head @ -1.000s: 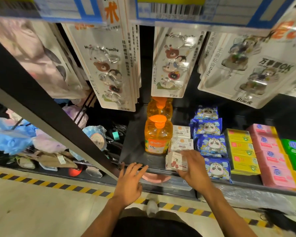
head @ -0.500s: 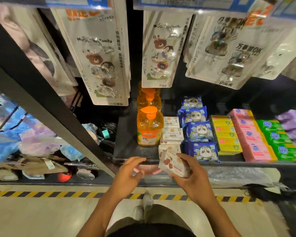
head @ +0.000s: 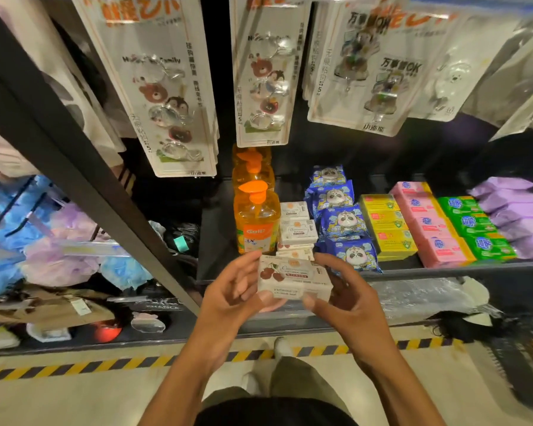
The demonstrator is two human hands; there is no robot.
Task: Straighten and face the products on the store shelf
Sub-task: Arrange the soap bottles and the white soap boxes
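A white soap box with a cherry picture [head: 293, 279] is held in front of the black shelf [head: 443, 267], just off its front edge. My left hand [head: 231, 296] grips its left end and my right hand [head: 348, 299] grips its right end. On the shelf behind it stands a row of similar white soap boxes [head: 297, 230]. To their left are orange pump bottles [head: 256, 222], and to their right blue panda packets [head: 343, 224].
Yellow [head: 388, 227], pink [head: 431, 229] and green [head: 477, 229] soap boxes and purple packs [head: 517, 216] fill the shelf's right side. Hook cards [head: 166, 96] hang above. A slanted black post [head: 83, 167] stands at left, with bath puffs [head: 59, 256] behind. A black basket [head: 526, 361] sits at right.
My right hand lifted the cherry soap box off the shelf front and drew it toward me. My left hand came across from the shelf edge and took hold of its left end.
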